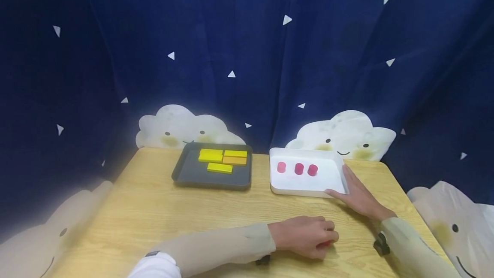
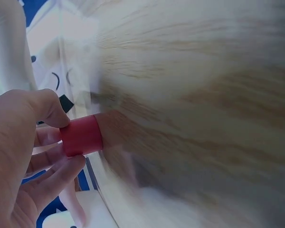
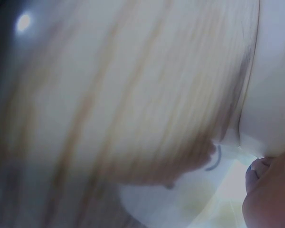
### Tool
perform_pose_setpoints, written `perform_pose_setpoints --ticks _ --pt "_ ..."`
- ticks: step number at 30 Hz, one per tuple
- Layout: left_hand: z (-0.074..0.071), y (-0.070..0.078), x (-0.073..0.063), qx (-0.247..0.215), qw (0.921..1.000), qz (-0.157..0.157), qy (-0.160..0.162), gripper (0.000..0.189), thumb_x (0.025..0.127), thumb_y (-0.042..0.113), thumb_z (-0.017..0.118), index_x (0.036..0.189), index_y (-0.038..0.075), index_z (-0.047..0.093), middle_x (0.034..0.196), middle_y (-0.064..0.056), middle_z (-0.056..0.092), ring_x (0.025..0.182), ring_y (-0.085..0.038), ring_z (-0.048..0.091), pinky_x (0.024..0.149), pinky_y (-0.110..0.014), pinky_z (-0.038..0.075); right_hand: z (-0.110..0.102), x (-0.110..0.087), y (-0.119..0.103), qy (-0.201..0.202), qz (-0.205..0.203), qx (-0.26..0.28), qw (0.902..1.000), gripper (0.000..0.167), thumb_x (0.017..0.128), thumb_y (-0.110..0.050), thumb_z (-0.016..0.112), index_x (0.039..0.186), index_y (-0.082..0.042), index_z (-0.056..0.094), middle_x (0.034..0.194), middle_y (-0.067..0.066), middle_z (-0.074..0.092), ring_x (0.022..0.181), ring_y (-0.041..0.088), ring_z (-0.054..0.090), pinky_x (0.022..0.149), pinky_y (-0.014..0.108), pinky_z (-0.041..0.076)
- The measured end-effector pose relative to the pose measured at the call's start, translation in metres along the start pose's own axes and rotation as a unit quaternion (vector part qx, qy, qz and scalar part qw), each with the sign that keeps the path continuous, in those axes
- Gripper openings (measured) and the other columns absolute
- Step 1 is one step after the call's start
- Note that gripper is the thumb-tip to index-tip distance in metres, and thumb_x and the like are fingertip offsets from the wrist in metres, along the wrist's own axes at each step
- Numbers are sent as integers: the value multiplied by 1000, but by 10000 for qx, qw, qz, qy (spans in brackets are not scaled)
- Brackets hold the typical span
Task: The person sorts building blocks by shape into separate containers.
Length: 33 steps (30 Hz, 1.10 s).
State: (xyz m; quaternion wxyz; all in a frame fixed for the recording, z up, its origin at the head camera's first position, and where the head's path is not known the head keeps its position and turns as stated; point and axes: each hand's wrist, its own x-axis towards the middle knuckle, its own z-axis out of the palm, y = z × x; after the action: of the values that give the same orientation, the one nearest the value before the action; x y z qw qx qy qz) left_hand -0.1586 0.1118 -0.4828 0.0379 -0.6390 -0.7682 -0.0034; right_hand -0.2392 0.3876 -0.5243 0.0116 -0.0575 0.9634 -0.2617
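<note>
My left hand (image 1: 305, 236) is low over the near part of the table and pinches a red cylinder block (image 2: 81, 135) between thumb and fingers; the head view shows only a bit of it. In the left wrist view the block's end is at or just by the wood surface. My right hand (image 1: 359, 194) is at the near right corner of a white tray (image 1: 295, 192), thumb along the front rim, fingers stretched along the right side. Inside that tray stand a light pink cylinder (image 1: 281, 167) and two darker pink cylinders (image 1: 299, 169). The right wrist view catches only part of the hand.
Left of the white tray stands a dark grey tray (image 1: 212, 185) with several yellow blocks (image 1: 220, 168) and an orange block (image 1: 234, 161). Both trays lie near the back edge of the wooden table (image 1: 154, 209). A dark blue curtain (image 1: 231, 46) hangs behind.
</note>
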Motion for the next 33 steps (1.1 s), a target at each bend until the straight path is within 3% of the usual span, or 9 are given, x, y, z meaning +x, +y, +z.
perform_pose_setpoints --ticks 12,24,33 --pt "-1 -9 -26 -172 9995 -242 120 19 103 28 68 121 22 69 102 12 55 87 2 44 66 -4 36 -2 2 -1 12 -8 -91 10000 131 91 -73 70 171 -7 -10 178 24 -5 161 54 6 123 79 15" --pt "-2 -15 -43 -289 9978 -533 270 12 98 25 72 109 23 67 94 13 49 83 2 44 65 -5 35 0 0 0 20 -19 -83 10000 132 91 -73 71 171 -5 -9 178 26 -3 160 54 7 122 79 16" --pt "-10 -27 -44 -310 9947 -535 821 19 98 23 73 116 19 70 102 10 56 89 -1 49 75 -3 39 0 0 0 75 -108 -60 9999 131 91 -71 72 171 -7 -8 178 26 0 160 54 10 121 80 18"
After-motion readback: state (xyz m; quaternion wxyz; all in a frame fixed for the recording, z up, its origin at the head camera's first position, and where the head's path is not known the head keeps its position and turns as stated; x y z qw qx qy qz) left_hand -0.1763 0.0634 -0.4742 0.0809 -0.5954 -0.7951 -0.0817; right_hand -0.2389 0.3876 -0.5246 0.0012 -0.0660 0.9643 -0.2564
